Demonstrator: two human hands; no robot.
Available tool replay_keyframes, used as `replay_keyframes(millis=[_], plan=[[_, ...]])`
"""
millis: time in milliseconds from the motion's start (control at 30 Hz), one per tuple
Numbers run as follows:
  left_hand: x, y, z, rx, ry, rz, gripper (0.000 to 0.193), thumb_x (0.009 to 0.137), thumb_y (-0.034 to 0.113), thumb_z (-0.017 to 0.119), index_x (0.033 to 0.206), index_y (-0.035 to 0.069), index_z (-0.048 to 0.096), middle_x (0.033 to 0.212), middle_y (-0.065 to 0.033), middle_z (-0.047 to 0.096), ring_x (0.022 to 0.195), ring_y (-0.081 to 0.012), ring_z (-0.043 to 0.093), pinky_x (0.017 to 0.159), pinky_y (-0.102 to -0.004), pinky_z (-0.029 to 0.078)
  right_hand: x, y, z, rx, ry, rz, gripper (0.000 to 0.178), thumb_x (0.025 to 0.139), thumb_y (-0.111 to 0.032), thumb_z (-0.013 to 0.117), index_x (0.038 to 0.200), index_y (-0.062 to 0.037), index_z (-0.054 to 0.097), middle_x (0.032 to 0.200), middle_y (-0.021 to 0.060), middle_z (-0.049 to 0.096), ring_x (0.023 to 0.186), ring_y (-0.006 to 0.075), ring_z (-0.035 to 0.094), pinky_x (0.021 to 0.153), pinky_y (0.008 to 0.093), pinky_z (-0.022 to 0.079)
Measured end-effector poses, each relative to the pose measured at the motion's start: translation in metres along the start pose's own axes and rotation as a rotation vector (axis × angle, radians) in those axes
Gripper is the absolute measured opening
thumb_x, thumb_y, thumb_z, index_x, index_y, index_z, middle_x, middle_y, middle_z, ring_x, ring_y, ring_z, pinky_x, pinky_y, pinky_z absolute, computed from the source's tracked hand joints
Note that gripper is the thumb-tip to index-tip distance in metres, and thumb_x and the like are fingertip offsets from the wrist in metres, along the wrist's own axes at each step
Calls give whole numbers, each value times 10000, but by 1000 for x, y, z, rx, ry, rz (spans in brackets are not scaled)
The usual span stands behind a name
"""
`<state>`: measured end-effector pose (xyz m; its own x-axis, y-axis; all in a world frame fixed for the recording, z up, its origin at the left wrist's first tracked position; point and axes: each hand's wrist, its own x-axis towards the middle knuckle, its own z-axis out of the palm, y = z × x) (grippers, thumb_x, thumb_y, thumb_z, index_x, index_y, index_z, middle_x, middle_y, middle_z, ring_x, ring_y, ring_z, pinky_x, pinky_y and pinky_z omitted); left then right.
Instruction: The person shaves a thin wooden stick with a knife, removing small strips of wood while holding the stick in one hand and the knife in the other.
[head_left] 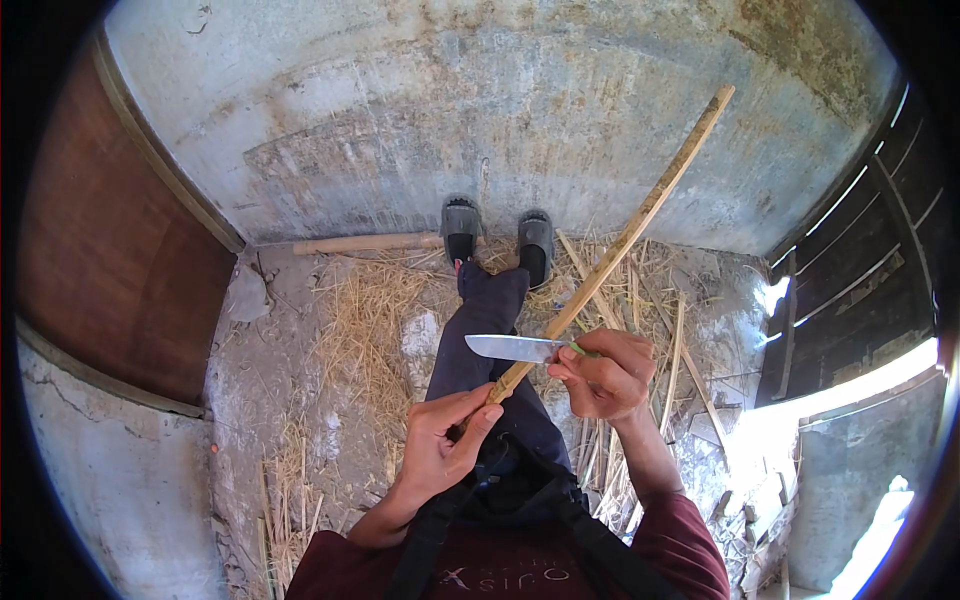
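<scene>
A long, narrow bamboo strip [640, 215] slants across the view, its near end by my lap and its far end up toward the wall. My left hand [445, 440] is closed on the near end, the thumb and fingers pinching it. In my right hand [607, 375] is a knife [512, 348] with a broad silver blade and a bit of green at the handle. Its blade points left and lies across the strip just beyond my left hand. Most of the handle is hidden by my fingers.
Straw and shavings [365, 310] litter the floor around my feet. Loose bamboo strips [675, 360] lie to the right. A stained wall [480, 130] stands ahead, with a pole [365, 243] along its base. A brown door panel [125, 230] is at left, dark slatted boards [860, 260] at right.
</scene>
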<state>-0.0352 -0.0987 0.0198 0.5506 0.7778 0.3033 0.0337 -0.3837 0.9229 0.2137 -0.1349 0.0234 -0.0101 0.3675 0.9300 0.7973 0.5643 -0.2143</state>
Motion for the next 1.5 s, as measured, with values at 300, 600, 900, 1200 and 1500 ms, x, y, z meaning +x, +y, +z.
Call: replay_keyframes(millis=[300,600,900,1200,1500], plan=[[-1,2,-3,44,16,10,263,1071,178,708,1225,-20,787,687,29,571,574,-18,411,509,-247,262,2,9,-1,-13,11,-40,255,781,-226,961,893,-95,772,693,35,647,512,183,620,441,296,417],[-6,5,-15,130,-43,-4,245,1021,84,752,1209,-73,756,738,-97,649,562,-117,510,517,-294,394,-4,9,-1,-49,11,-98,262,791,-247,957,917,-116,768,701,29,650,518,179,622,444,297,426],[-25,-3,-20,77,-26,-47,237,1059,144,711,1204,-25,794,679,28,565,574,-14,405,510,-249,264,1,49,-30,-267,263,59,183,864,-50,884,859,-41,702,758,90,715,600,181,672,515,275,479],[-37,-6,-27,44,-51,-138,256,1029,57,722,1258,-49,761,775,-75,706,612,-67,501,543,-271,382,10,70,-47,-223,238,180,201,922,19,819,847,13,632,825,145,743,655,142,630,600,254,475],[-41,-16,-29,138,-47,-141,251,1013,66,738,1242,-31,768,693,-57,611,554,-92,442,518,-292,348,25,75,-47,-186,207,171,214,907,41,827,804,21,640,711,99,681,619,136,607,559,275,430]])
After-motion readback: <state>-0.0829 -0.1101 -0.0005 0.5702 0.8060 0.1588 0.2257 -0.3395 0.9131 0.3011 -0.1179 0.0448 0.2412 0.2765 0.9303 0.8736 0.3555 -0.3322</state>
